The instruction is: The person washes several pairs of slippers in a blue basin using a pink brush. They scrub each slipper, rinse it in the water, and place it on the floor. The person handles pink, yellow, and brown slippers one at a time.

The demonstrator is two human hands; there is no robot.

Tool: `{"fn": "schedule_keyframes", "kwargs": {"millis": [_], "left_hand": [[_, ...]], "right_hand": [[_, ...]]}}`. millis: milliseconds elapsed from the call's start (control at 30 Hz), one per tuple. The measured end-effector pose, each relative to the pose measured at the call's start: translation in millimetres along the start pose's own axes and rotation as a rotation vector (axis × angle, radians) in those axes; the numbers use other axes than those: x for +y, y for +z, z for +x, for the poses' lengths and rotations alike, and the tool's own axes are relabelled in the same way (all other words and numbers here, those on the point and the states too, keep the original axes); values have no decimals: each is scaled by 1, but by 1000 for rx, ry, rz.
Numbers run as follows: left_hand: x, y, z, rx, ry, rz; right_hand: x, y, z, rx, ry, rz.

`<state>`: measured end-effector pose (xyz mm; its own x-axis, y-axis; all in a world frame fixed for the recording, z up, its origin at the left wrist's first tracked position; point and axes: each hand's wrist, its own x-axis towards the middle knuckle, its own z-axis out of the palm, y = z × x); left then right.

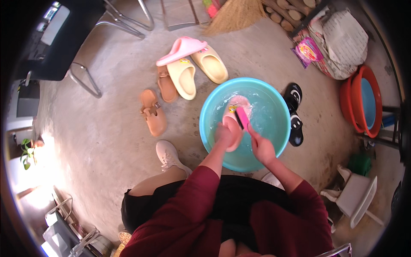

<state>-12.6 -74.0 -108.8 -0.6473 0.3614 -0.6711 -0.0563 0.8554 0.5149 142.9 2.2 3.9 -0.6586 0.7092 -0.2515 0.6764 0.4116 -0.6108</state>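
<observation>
A turquoise plastic basin (205, 141) with water in it stands on the floor before me. Inside it, my left hand (223, 135), slightly blurred, holds a pink slipper (236, 123) by its heel end. A yellow charm sits on the slipper's upper. My right hand (263, 150) grips the handle of a pink scrubbing brush (242, 118), whose dark bristles lie against or just over the slipper's right side; contact is hard to tell. Ripples show in the water around the toe.
Beyond the basin lie cream slippers (184, 78), another pink slipper (181, 49) resting on them, and brown clogs (154, 117). Black slippers (295, 96) touch or nearly touch the basin's right side. A straw broom (236, 16), red basins (354, 99) and a white stool (356, 194) stand farther out.
</observation>
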Motion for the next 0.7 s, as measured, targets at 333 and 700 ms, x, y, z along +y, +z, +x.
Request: {"fn": "schedule_keyframes", "kwargs": {"millis": [333, 700], "left_hand": [[-22, 49, 30, -186, -98, -452], [-26, 25, 15, -320, -12, -308]], "right_hand": [[65, 3, 33, 20, 102, -433], [66, 77, 69, -48, 297, 110]]}}
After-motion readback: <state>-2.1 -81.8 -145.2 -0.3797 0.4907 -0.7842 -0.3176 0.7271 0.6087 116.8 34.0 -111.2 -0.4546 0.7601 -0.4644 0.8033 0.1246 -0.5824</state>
